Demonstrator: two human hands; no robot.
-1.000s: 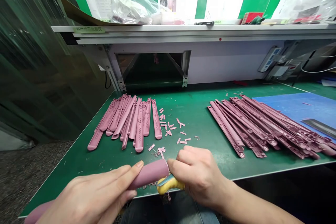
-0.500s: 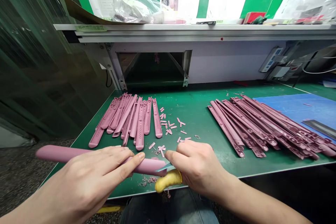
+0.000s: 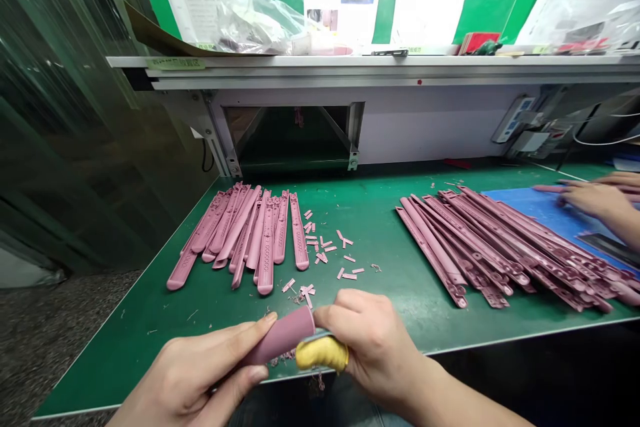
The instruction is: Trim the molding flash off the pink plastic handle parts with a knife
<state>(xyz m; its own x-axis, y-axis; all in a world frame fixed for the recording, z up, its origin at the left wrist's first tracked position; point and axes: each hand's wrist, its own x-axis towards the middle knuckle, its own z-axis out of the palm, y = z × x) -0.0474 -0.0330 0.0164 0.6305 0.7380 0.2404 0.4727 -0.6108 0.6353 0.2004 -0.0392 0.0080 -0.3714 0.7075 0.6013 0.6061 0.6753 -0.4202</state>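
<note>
Mauve plastic fills the left hand (image 3: 195, 367), whose grip pinches a long rounded strip (image 3: 287, 333) between thumb and fingers. That strip is held over the near edge of the desk (image 3: 370, 213), tilted so that its visible end points up and to the right. The right hand (image 3: 377, 337) is curled at that end, its grip closed on a thin grey-blue blade (image 3: 320, 335) that lies just under the strip's lip; whether the edge is touching cannot be made out. Below the blade sits a yellow ridged cover (image 3: 323, 353); what it covers is unclear.

Beyond the left hand lies a pile of similar strips (image 3: 245, 227), mostly pointing toward the person. Small cut scraps (image 3: 325, 253) are scattered just to its right, and curled shavings (image 3: 285, 357) show near the held strip. A larger heap of strips (image 3: 505, 247) lies slantwise on the right, beside a blue mat (image 3: 520, 203). At the far right, a co-worker's hand (image 3: 593, 197) is over the mat, near a dark flat bar (image 3: 613, 247).
</note>
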